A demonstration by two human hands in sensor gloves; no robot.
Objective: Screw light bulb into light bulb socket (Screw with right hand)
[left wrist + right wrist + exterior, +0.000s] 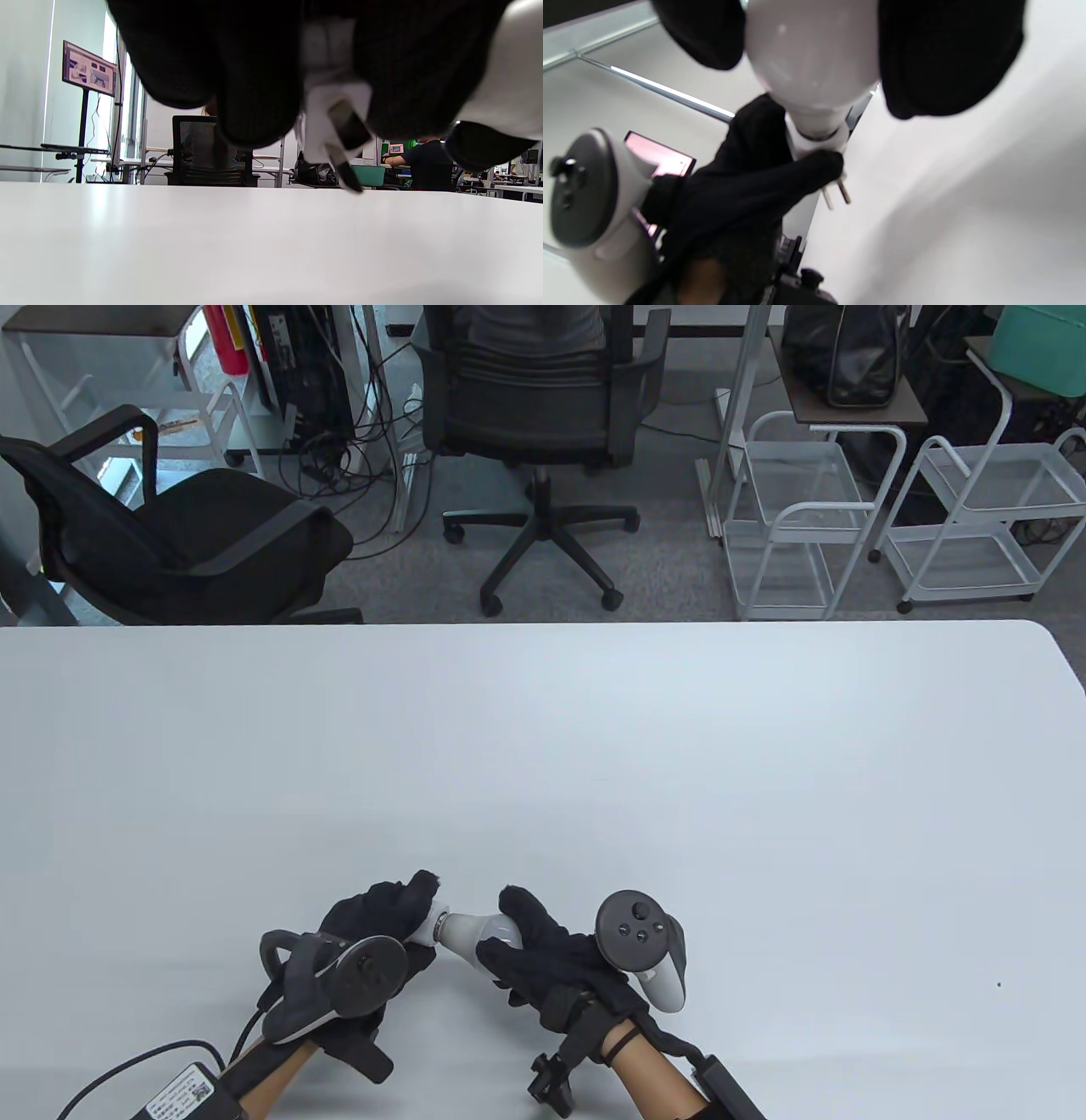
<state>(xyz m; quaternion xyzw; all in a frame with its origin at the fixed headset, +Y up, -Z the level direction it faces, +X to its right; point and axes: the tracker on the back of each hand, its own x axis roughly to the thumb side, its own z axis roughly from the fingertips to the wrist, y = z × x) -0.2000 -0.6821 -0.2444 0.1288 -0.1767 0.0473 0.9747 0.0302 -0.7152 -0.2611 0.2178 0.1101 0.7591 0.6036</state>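
Right fingers (941,55) clasp the bulb (475,931); the left hand (373,925) grips the socket (821,144), both held just above the table (594,746) near its front edge. The bulb's neck sits in the socket's mouth, so screwing seems underway. Next: the right hand (551,959) twists while the left holds firm.

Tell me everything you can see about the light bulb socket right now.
The light bulb socket is small, white and looks like plastic, a plug-in type with two metal prongs sticking out of its back. The left hand grips it above the table, fingers wrapped around it and hiding most of its body. The light bulb, lying roughly level, meets its open end, with the right hand holding the bulb's globe. How far the bulb is threaded in cannot be told.
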